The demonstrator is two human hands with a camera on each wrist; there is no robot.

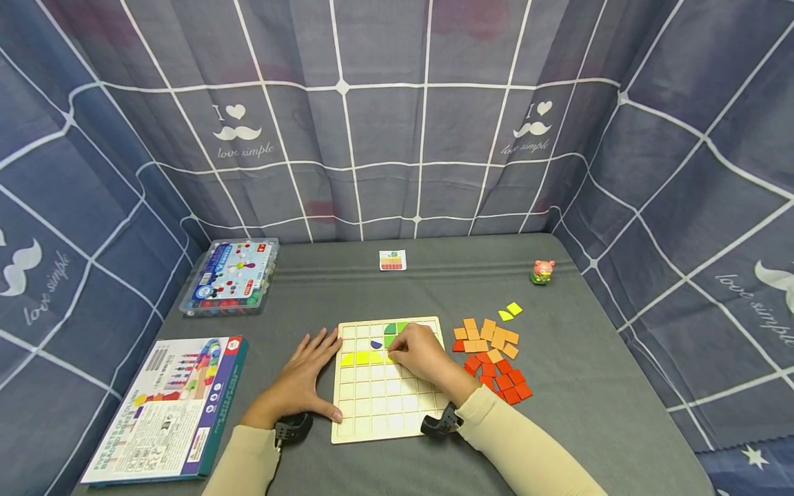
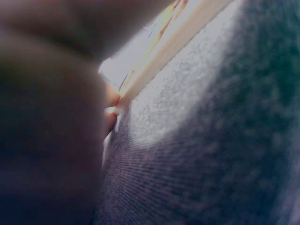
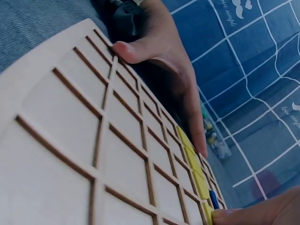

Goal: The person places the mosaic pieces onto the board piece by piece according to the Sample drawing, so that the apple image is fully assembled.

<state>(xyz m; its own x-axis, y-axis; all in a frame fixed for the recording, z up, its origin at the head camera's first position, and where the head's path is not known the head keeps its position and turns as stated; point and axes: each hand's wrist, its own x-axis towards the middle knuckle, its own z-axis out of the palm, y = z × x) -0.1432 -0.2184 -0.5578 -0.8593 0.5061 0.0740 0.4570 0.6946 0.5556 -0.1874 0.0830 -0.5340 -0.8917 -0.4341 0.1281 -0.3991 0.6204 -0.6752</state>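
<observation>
**Two hands at one grid board**

You have one wooden board (image 1: 387,406) flat on the grey cloth table (image 1: 589,386), its face cut into a grid of shallow square cells, pale and smooth. In the third row from the far edge lie yellow tiles (image 1: 362,358), three that I can count before your hand covers the row. Two green pieces (image 1: 395,329) sit in the far rows, one with a curved edge, and one small blue half-round (image 1: 375,344) lies just below them.

Your left hand (image 1: 307,382) lies flat on the cloth against the board's left edge, fingers straight and spread, the thumb touching the frame near the near corner. It holds nothing. Your right hand (image 1: 423,355) rests on the board at the end of the yellow row, fingertips drawn together and pressing there; whether they pinch a tile I cannot tell, since the hand hides it.

Just right of the board lies a loose heap of flat tiles: about ten orange (image 1: 490,337) ones farther off, about nine red (image 1: 502,382) ones nearer, mostly square. Two yellow-green tiles (image 1: 511,312) lie apart beyond them.

One small card (image 1: 392,260) lies at the table's far side, one pink pig toy (image 1: 542,272) stands to the far right, one clear plastic box (image 1: 231,279) of beads sits far left, and one printed flat box (image 1: 170,406) lies near left.
</observation>
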